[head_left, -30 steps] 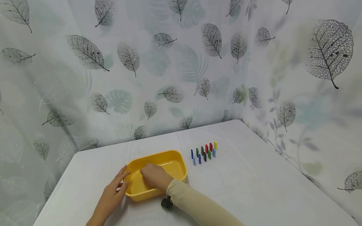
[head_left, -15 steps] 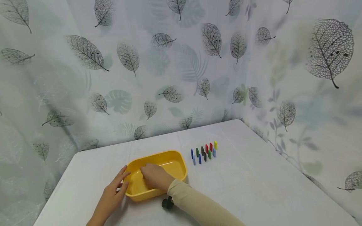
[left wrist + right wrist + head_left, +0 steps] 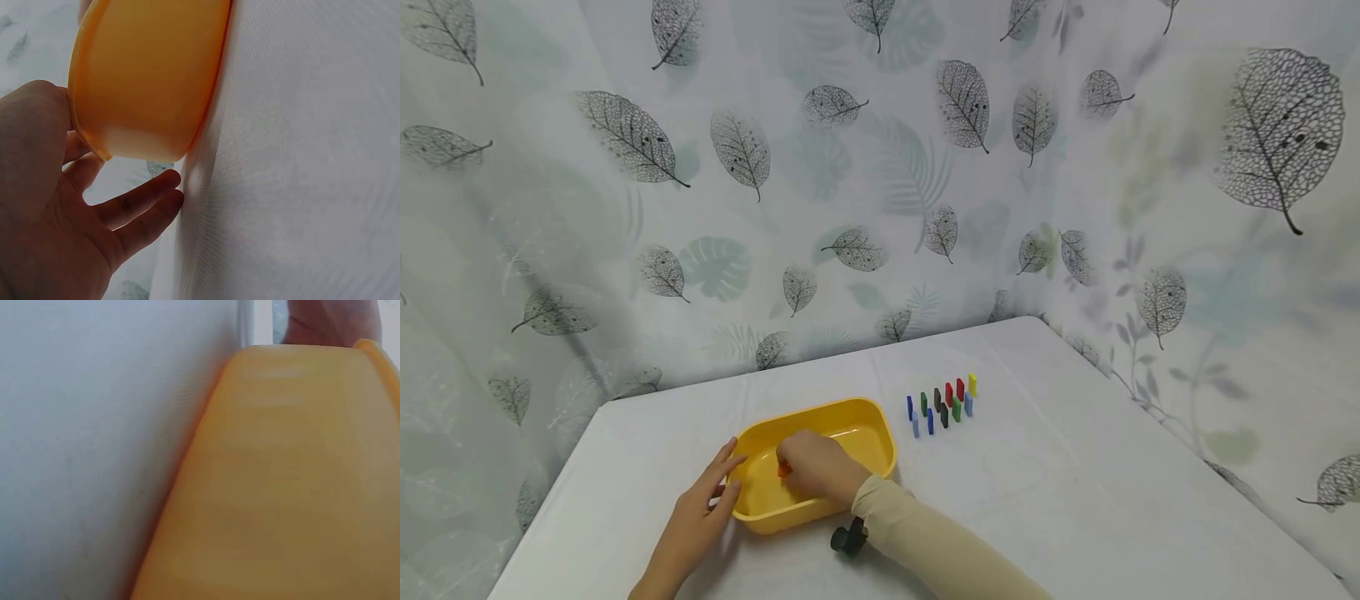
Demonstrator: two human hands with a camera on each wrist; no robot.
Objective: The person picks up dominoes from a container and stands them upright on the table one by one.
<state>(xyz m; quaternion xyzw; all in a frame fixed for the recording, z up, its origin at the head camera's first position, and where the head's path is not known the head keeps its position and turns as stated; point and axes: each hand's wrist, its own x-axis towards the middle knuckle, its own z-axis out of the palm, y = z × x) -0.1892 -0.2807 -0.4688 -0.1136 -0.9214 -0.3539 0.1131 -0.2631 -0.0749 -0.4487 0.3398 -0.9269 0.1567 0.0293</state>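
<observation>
A yellow plastic basin (image 3: pixel 872 442) sits on the white table. My left hand (image 3: pixel 696 512) holds its left rim, index finger and thumb over the edge. In the left wrist view, two outer fingers (image 3: pixel 147 203) stretch out below the basin wall (image 3: pixel 150 81). My right hand (image 3: pixel 816 467) reaches down inside the basin, fingers curled, pinching a small orange block (image 3: pixel 784 470) that is mostly hidden by the hand. The right wrist view shows the basin's outer wall (image 3: pixel 281 475) and none of the right hand's fingers.
Right of the basin, several small domino-like blocks (image 3: pixel 944 415) stand upright in two rows, blue, green, black, red and yellow. A leaf-print curtain (image 3: pixel 850 167) hangs behind the white table (image 3: pixel 1075 500). A black wrist camera (image 3: pixel 848 537) sits by the right sleeve.
My right hand has shifted slightly right and up inside the basin, and the orange block now shows at its fingers. The left hand stays on the rim.
</observation>
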